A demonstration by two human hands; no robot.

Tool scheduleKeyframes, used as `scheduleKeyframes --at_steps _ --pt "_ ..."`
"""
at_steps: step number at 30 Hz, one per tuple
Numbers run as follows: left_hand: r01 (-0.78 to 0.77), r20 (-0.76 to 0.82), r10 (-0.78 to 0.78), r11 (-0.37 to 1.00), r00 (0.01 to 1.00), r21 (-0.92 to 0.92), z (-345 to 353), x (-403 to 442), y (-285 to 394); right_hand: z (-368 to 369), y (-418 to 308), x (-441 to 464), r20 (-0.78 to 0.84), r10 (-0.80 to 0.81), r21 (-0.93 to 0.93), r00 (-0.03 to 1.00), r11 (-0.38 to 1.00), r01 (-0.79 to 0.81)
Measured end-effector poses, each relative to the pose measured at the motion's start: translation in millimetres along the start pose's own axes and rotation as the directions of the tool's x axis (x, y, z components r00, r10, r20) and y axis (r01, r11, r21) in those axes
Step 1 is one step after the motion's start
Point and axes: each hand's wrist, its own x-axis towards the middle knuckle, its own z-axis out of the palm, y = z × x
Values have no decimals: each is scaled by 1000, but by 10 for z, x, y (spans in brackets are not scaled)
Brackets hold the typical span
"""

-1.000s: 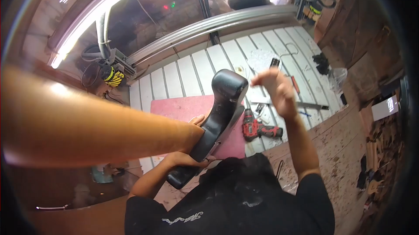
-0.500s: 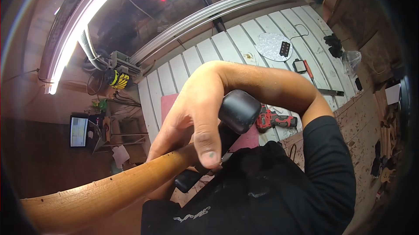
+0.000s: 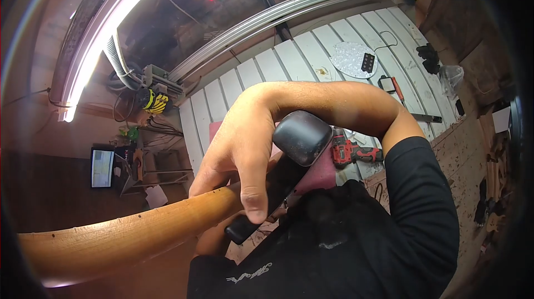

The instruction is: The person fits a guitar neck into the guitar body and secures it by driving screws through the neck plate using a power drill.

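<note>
A long wooden guitar neck [image 3: 128, 235], with small dark dots along its edge, runs from the lower left to the middle, close to the camera. It meets a black rounded guitar body, whose one end [image 3: 303, 138] shows beside my wrist and whose other end [image 3: 242, 230] shows below my thumb. My right hand [image 3: 239, 149] is wrapped over the neck near this joint. Its thumb lies across the near side, and its fingers are hidden behind the wood. Part of my left forearm [image 3: 208, 240] shows below the neck. My left hand is hidden behind it.
A white slatted table [image 3: 250, 74] lies beyond my arm. On it are a red cordless drill [image 3: 347, 152], a pinkish-red mat [image 3: 320, 174], a speckled oval plate [image 3: 347, 57], a red-handled tool [image 3: 397, 89] and black gloves [image 3: 428, 57]. A monitor [image 3: 102, 167] stands at left.
My right hand and thumb have shifted slightly left relative to the black body. The guitar neck has tilted a little, and the whole view has moved slightly.
</note>
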Motion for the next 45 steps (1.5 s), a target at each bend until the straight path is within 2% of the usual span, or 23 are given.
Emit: scheduleKeyframes --at_steps 4,6,8,10,11,13,14,16,18,20,21,22,23,24,27,29,33,35,36,37,39,43,45 --pt "-7 -8 7 1000 1000 -17 -19 -8 -1 -29 -21 -1 -28 53 -16 998 998 -53" --pt "-12 -17 11 1000 1000 -24 -20 -2 0 -26 23 29 -67 -64 -69 996 996 60" --pt "-22 -21 22 999 1000 -26 -15 9 3 -43 28 -12 -47 -39 -91 998 995 35" --pt "-31 -22 31 999 999 -34 1 35 -5 -40 172 20 -66 -176 -63 982 983 172" --pt "-38 -23 37 998 999 -41 15 43 -4 -23 105 -22 -69 -171 -67 983 984 167" --pt "-54 -32 52 997 998 -53 39 73 -4 -4 -40 -188 -155 52 9 986 999 -51" --pt "-59 -29 57 997 998 -57 59 86 0 30 77 -313 -431 -59 -147 901 989 -6" --pt "-84 -43 81 994 996 -71 112 143 -27 244 31 -606 -835 93 85 543 996 -39" --pt "-98 -48 94 991 994 -86 150 173 -46 564 477 -1047 -968 -88 -33 236 974 226" --pt "-115 -55 110 988 992 -99 177 184 -45 999 1220 -1435 -986 -74 -102 -150 976 194" --pt "-124 -58 118 987 991 -103 188 184 -47 1264 1516 -1521 -948 55 21 -313 994 111" --pt "-128 -59 122 986 991 -107 194 178 -51 1512 1868 -1625 -921 138 170 -363 984 -58" --pt "-131 -60 125 985 990 -109 194 167 -49 1803 2551 -1763 -920 126 277 -370 878 -389" --pt "-137 -61 130 984 990 -111 195 151 -43 2084 3035 -1810 -921 116 352 -372 656 -668" --pt "-154 -77 145 981 986 -122 188 123 -40 2768 3157 -1338 -882 232 470 -410 498 -729" --pt "-170 -93 158 976 983 -138 195 124 -43 2995 3306 -1183 -941 -15 295 -337 452 -842" --pt "-208 -126 189 964 974 -165 192 127 -14 3086 3470 -1095 -935 -149 235 -322 420 -877" --pt "-148 -121 141 988 983 -52 132 97 36 3068 3690 -1131 -939 -286 131 -189 209 -969" --pt "-149 -142 143 988 980 -38 111 67 53 3029 3728 -1105 -940 -296 107 -167 208 -972" --pt "-100 -131 89 992 987 -78 114 64 55 2981 3751 -1107 -945 -232 180 -233 226 -957" --pt "-173 -123 168 985 978 -30 97 121 -4 2851 3717 -1148 -945 -98 282 -312 243 -928" --pt "-82 -127 66 988 990 -130 77 125 38 2892 3455 -1101 -951 -69 273 -300 260 -926" --pt "-128 -166 120 991 979 -36 96 110 70 3023 3172 -957 -894 -166 319 -416 417 -851"
